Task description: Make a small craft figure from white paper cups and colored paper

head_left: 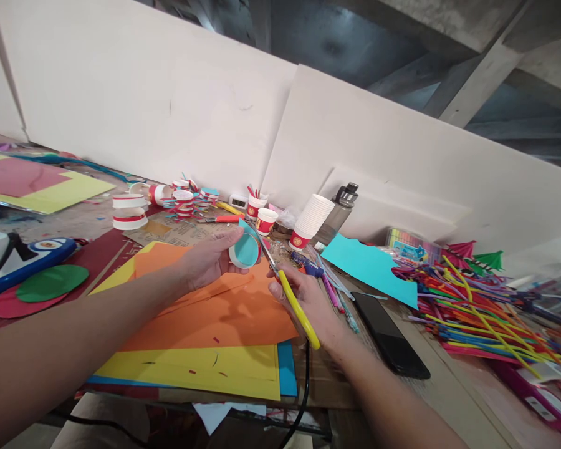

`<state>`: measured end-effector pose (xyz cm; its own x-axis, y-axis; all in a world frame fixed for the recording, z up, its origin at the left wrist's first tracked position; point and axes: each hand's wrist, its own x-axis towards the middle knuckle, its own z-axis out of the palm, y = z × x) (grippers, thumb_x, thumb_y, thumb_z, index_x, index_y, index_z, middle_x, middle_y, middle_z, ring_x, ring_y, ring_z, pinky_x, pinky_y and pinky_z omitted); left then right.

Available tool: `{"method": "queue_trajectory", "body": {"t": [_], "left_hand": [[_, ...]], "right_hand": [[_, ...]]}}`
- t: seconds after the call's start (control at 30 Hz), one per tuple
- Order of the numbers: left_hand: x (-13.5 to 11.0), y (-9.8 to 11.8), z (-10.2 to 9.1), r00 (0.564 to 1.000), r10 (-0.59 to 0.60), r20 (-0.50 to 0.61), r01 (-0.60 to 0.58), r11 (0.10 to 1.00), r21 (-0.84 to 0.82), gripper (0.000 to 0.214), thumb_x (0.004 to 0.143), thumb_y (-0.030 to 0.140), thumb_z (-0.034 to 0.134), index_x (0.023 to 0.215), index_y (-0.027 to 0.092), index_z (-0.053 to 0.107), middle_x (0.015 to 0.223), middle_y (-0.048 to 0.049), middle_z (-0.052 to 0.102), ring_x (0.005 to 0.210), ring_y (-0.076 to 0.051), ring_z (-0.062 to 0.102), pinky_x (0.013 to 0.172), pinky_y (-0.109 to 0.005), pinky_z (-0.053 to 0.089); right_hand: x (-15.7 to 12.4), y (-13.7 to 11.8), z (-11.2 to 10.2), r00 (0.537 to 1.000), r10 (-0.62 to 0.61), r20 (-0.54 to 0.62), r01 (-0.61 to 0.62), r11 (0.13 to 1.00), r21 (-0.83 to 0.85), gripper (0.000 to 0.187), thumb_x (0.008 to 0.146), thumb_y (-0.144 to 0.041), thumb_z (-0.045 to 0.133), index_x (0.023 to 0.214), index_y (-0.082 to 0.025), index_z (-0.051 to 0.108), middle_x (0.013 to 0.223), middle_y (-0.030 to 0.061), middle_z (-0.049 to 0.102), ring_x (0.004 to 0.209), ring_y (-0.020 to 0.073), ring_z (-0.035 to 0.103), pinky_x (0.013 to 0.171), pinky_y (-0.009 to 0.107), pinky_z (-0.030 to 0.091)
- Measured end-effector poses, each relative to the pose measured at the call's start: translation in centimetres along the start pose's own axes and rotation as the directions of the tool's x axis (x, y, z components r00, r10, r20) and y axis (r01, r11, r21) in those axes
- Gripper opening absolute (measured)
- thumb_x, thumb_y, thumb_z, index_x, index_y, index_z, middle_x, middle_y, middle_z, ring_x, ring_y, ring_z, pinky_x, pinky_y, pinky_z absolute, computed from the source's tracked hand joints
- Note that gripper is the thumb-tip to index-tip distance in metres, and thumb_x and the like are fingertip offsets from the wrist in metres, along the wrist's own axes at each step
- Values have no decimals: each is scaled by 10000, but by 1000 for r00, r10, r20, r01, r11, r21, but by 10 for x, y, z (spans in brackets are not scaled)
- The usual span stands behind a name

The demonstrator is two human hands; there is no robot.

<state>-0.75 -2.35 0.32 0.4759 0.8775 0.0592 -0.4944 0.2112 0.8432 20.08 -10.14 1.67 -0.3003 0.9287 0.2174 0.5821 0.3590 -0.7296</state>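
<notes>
Left hand [212, 252] pinches a paper-cup section [236, 260] with turquoise paper [247, 249] across its opening, above orange paper [206, 315], seemingly to steady the rim for the yellow-handled scissors [288, 292]. Right hand [311, 299] grips their handles, blades near the rim; contact unconfirmed.

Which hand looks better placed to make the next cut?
Probably the right hand: it holds the scissors, their blades beside the blue piece, which the left hand is holding.

The table [86, 221] carries coloured paper [206, 324], phone [393, 337] — and stacked cups [311, 218].
</notes>
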Motion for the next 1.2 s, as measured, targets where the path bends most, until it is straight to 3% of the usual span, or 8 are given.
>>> {"method": "queue_trajectory", "body": {"t": [0.2,0.43,1.2], "left_hand": [[1,2,-2,1000,2,-23,-1,999,32,214,911,323,624,981,139,707,862,-93,736,736,-202,712,526,-258,563],[0,1,-4,999,-7,38,5,999,44,198,910,329,630,967,152,700,848,-73,733,733,-190,713,539,-256,579],[0,7,-5,999,-22,32,18,993,118,215,882,332,661,951,132,698,837,-95,722,689,-187,685,527,-262,562]], "right_hand": [[0,-3,-1,1000,-4,2,4,1000,-25,384,901,-576,578,849,-195,591,699,-29,412,642,123,341,563,261,252],[0,-5,-2,1000,-12,22,14,997,-70,333,939,-521,536,879,-195,560,723,-34,398,661,122,359,591,263,267],[0,-1,-1,1000,-6,29,9,996,-85,376,906,-574,572,858,-201,562,704,-32,403,645,121,334,566,263,241]]}}
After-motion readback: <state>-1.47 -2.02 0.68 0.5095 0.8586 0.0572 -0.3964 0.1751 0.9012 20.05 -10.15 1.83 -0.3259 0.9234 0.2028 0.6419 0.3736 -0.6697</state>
